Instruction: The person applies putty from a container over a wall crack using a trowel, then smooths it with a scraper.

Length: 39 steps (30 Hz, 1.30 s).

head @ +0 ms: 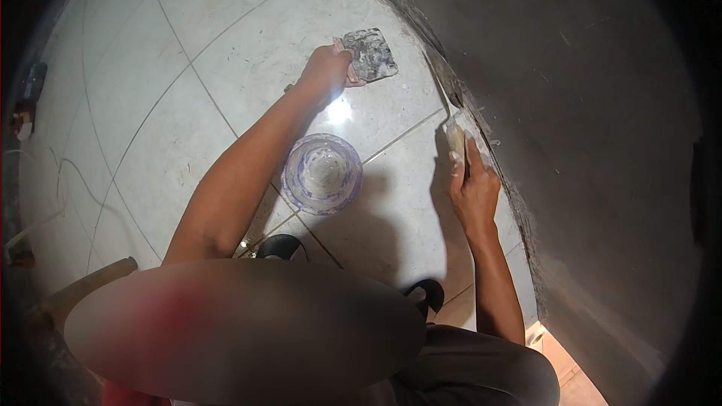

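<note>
A wide, flat scraper smeared with grey and white material is held in my left hand above the tiled floor. My right hand grips the pale handle of a trowel; white residue marks some of its fingers. The trowel's narrow blade points along the foot of the grey wall, where a rough gap runs beside the tiles. Between my arms stands a round, clear plastic tub with purplish stains and a whitish coating inside.
White floor tiles with dark joints meet the dark grey wall on the right. At the left lie a tube-like object, a thin cable and a dark bottle-like item. My shoes are close behind the tub.
</note>
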Each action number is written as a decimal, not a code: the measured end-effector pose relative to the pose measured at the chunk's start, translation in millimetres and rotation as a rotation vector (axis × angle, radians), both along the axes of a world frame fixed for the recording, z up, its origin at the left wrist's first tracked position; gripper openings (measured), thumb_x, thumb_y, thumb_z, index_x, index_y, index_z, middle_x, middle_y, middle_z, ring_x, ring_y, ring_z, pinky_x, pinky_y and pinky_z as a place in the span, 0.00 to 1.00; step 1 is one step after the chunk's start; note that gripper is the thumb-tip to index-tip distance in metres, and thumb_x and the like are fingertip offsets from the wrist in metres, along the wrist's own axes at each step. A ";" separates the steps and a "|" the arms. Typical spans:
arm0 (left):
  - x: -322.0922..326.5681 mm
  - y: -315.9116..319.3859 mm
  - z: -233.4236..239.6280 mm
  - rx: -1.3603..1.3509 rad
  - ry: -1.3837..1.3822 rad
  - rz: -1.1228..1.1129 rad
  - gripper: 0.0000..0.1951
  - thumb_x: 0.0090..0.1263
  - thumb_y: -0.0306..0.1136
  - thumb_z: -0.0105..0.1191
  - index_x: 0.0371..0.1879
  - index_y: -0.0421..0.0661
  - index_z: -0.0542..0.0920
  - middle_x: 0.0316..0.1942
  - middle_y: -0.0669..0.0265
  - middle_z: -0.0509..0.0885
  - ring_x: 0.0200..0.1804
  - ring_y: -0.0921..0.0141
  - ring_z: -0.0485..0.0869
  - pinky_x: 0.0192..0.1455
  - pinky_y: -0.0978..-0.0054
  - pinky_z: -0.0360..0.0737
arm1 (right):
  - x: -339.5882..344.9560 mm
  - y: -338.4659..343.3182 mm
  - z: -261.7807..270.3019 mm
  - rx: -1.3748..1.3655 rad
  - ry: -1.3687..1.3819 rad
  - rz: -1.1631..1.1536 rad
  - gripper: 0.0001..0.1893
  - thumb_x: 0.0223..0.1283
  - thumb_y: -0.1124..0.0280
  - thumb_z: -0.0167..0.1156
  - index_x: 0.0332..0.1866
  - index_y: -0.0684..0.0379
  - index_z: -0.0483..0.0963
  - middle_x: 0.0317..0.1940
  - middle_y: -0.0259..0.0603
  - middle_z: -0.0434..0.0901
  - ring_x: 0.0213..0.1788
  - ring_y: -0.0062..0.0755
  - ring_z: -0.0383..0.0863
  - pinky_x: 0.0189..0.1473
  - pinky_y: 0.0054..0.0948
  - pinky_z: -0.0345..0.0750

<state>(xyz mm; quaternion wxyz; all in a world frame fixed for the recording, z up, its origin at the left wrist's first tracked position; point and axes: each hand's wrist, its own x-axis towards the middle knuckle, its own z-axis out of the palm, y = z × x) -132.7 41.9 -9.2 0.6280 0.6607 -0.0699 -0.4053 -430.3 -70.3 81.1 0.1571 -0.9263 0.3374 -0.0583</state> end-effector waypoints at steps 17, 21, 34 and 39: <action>9.6 4.5 -27.2 0.016 -0.101 0.035 0.15 0.70 0.32 0.49 0.32 0.27 0.77 0.28 0.54 0.80 0.27 0.66 0.82 0.31 0.66 0.80 | -35.8 17.0 -11.1 -0.154 -0.168 0.020 0.25 0.60 0.75 0.57 0.65 0.62 0.70 0.24 0.57 0.79 0.23 0.50 0.78 0.30 0.41 0.76; -1.0 -3.2 -14.9 -0.015 -0.049 0.037 0.15 0.70 0.33 0.50 0.31 0.28 0.77 0.27 0.55 0.80 0.27 0.66 0.81 0.32 0.65 0.79 | -33.5 8.5 -6.6 -0.078 -0.133 0.026 0.25 0.60 0.74 0.58 0.65 0.60 0.70 0.24 0.56 0.80 0.24 0.51 0.79 0.31 0.41 0.77; -5.6 -2.4 5.8 -0.084 0.044 0.058 0.14 0.71 0.30 0.47 0.31 0.27 0.75 0.27 0.55 0.79 0.28 0.64 0.83 0.36 0.67 0.84 | -52.0 2.4 -26.1 -0.145 -0.097 -0.058 0.24 0.62 0.74 0.56 0.65 0.61 0.70 0.23 0.55 0.79 0.23 0.50 0.78 0.32 0.40 0.77; -3.2 -0.5 -3.1 -0.075 0.014 0.051 0.14 0.71 0.30 0.47 0.30 0.28 0.75 0.26 0.55 0.78 0.27 0.63 0.83 0.35 0.67 0.83 | -73.1 19.0 -20.7 -0.069 -0.198 -0.050 0.24 0.63 0.77 0.53 0.66 0.62 0.68 0.32 0.53 0.83 0.29 0.47 0.83 0.35 0.36 0.78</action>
